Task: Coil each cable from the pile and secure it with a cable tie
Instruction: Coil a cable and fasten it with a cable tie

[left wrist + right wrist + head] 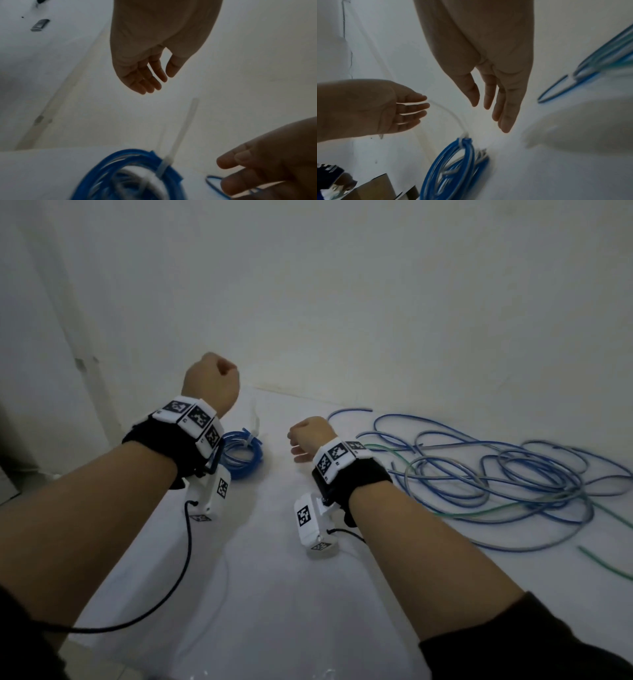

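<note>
A coiled blue cable (pixel 245 453) lies on the white table, bound by a translucent cable tie (pixel 165 164) whose long tail sticks up. The same coil (pixel 453 166) shows in the right wrist view with its tie (pixel 464 139). My left hand (pixel 214 381) hovers above and behind the coil, fingers relaxed and empty (pixel 147 81). My right hand (pixel 308 436) hangs just right of the coil, fingers straight, holding nothing (pixel 498 108). A loose pile of blue, grey and green cables (pixel 496 477) spreads over the right of the table.
The white table (pixel 267 577) meets a white wall at the back. Its left edge drops off near my left forearm. A green cable (pixel 603 566) trails toward the right front. A black cord (pixel 186 546) hangs from my left wrist device.
</note>
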Tool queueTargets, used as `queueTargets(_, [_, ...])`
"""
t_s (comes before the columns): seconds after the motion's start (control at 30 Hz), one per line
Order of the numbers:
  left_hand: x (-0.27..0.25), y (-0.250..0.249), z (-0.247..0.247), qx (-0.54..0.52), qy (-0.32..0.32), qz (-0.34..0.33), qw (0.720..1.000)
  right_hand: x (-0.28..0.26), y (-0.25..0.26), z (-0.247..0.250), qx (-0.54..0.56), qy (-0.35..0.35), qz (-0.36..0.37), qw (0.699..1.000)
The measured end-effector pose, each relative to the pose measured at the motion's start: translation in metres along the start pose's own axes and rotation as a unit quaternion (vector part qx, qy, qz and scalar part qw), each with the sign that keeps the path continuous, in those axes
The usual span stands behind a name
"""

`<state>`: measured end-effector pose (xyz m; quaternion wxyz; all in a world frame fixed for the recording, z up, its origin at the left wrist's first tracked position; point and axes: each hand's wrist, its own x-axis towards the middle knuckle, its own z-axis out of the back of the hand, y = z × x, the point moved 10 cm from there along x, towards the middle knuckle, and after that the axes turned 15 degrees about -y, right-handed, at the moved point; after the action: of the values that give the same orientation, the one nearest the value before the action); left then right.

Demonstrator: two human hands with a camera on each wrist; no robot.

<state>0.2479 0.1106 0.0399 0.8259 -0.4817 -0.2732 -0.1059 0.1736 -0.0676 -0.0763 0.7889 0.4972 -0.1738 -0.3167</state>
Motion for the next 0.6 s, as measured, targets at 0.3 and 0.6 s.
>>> queueTargets(0.3, [-0.08, -0.13, -0.106, -0.054, 0.177, -0.108, 0.977, 0.007, -0.043, 0.182, -0.179, -0.139, 0.042, 0.973])
queueTargets(0.6, [-0.209, -0.199, -0.194, -0.041, 0.368, -0.199, 0.907, -0.032, -0.129, 0.308, -0.441, -0.125, 0.022, 0.889])
